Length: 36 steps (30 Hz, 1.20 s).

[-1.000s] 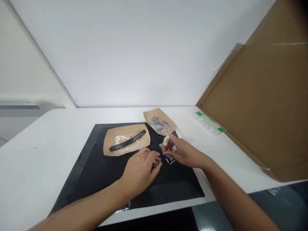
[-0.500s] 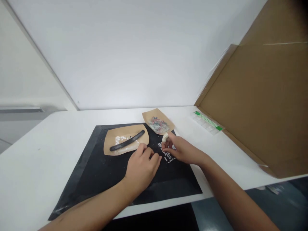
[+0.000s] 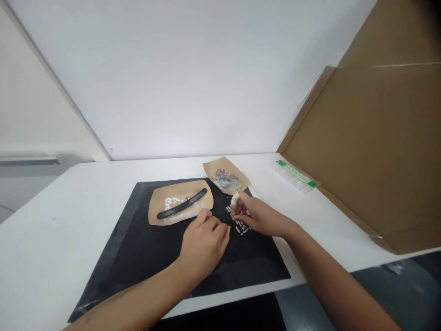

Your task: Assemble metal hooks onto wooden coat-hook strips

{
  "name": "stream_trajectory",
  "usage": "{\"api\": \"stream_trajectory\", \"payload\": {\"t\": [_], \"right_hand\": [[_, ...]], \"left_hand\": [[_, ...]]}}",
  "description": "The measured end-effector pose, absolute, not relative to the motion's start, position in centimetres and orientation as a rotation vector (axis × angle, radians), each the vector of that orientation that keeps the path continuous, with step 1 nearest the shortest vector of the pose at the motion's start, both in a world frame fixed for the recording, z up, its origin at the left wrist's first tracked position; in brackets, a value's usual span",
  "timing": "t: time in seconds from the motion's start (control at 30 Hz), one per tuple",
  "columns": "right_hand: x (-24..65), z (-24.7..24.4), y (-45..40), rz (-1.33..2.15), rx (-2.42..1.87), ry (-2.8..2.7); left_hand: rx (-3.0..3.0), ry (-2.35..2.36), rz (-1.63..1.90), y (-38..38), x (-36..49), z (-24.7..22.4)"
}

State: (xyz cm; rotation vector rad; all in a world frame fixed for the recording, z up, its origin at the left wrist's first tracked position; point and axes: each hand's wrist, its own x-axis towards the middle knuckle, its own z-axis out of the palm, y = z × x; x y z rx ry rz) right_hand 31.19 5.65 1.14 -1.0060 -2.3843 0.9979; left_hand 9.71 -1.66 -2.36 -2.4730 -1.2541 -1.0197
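While both hands (image 3: 206, 241) (image 3: 257, 216) are curling over the mat (image 3: 144, 248), white bits (image 3: 241, 226) are lying under the right fingertips. Can't tell if either is pinching anything; fingers are hiding it.

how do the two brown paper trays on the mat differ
The left paper tray is larger and lies fully on the black mat; the right paper tray is smaller and sits at the mat's far edge, partly on the white table. The left one holds a long black strip and small white pieces; the right one holds a mixed, multicoloured pile. Both are brown and shallow.
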Motion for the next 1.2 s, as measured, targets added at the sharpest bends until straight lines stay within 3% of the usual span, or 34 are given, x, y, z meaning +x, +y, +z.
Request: {"api": "stream_trajectory", "payload": {"t": [0.37, 1.2], "right_hand": [[31.2, 2.0, 5.5, 1.076, -0.974, -2.372], [29.9, 1.9, 4.6, 1.267, -0.911, -2.324]], "left_hand": [[-2.530, -1.382, -1.159, -2.0, 9.4, -2.5], [-2.666, -1.481, -1.106, -2.0, 8.7, -2.2]]}}
